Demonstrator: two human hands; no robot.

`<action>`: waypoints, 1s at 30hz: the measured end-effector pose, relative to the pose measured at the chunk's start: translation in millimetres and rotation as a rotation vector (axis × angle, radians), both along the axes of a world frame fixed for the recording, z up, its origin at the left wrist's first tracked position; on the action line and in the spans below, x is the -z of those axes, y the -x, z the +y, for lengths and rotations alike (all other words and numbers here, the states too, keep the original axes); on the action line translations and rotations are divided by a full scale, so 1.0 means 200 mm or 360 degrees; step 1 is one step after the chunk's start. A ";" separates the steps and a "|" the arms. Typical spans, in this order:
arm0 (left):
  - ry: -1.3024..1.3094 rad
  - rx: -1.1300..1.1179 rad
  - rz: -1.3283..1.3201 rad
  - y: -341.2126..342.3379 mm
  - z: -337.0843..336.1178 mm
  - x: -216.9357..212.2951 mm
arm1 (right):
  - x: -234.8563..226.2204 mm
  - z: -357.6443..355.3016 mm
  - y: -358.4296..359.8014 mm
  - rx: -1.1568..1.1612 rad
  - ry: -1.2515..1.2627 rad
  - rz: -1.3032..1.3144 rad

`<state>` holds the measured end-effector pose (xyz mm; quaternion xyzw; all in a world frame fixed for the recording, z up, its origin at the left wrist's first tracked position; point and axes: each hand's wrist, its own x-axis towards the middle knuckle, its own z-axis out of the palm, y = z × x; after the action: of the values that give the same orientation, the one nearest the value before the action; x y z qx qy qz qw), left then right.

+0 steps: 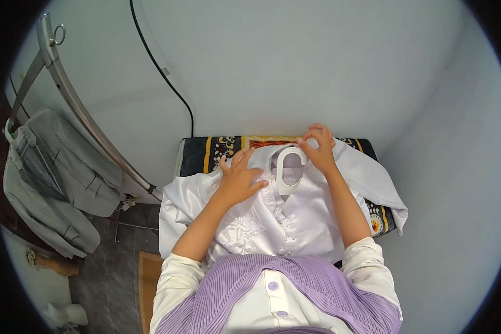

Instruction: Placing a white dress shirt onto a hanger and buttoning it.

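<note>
A white satin blouse (250, 222) with beaded trim and embroidery lies spread out in front of me, sleeves to both sides. A white plastic hanger (280, 181) stands in its neckline, its wide hook showing and its arms hidden by the cloth. My left hand (240, 179) rests on the blouse left of the neckline, fingers spread. At the far edge of the neckline, right of the hook, my right hand (319, 150) pinches the collar between thumb and fingertips.
Under the blouse is a dark patterned cloth (193, 157) covering the table. Pale walls close in behind and on the right; a black cable (172, 84) runs down the back one. At the left, grey jackets (55, 178) hang by a curved metal rack (86, 114).
</note>
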<state>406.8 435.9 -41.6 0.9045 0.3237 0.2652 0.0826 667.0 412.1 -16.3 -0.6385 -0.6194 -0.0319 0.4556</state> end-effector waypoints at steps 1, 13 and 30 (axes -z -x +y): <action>0.0074 0.0043 0.0045 -0.01 0.03 0.03 | -0.01 -0.01 -0.03 -0.0186 0.0083 0.0047; -0.0022 -0.0086 -0.0250 -0.02 -0.02 0.05 | 0.06 -0.05 0.07 0.0169 0.0331 -0.0640; 0.0139 -0.0249 -0.0130 0.11 -0.07 0.12 | 0.33 0.05 0.04 0.0338 0.0411 -0.1370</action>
<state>385.5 422.1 -64.9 0.8605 0.4009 0.2930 0.1141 658.9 422.2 -82.4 -0.6785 -0.6825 -0.2632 0.0677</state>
